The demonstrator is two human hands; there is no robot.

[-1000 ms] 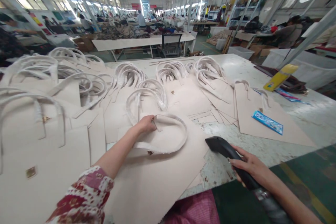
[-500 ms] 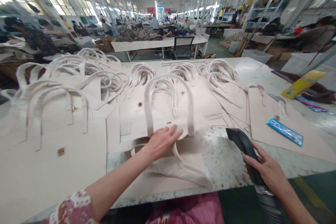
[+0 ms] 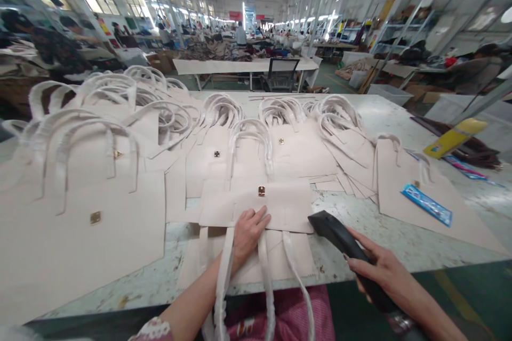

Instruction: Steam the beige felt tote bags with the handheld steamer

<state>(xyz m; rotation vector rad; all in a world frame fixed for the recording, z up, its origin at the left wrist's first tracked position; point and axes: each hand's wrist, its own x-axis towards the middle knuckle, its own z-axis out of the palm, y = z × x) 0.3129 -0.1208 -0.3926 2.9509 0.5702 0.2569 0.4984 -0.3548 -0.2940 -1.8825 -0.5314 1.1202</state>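
My left hand (image 3: 248, 230) lies with its fingers stretched out on a cream bag panel (image 3: 218, 205) in front of me. The panel carries a small gold metal fitting (image 3: 261, 191) just beyond my fingertips. Wrapped straps (image 3: 294, 264) hang from it over the table edge toward my lap, some passing around my left forearm. In my right hand (image 3: 386, 269) is a black hose nozzle (image 3: 344, 242), its flat tip close to the panel's right edge. A ribbed hose shows below that hand. Beneath the panel lies another cream piece (image 3: 298, 256).
Cream bags with looped handles (image 3: 92, 160) are heaped at the left, and more piles (image 3: 340, 144) lie along the back. On the right bag (image 3: 388, 181) rests a blue packet (image 3: 427, 204). A yellow tube-like object (image 3: 456, 137) is farther right. People work at tables beyond.
The panel under my left hand has folded down toward me, its straps now hanging over the front edge and its gold fitting facing up. The nozzle has moved left toward the panel.
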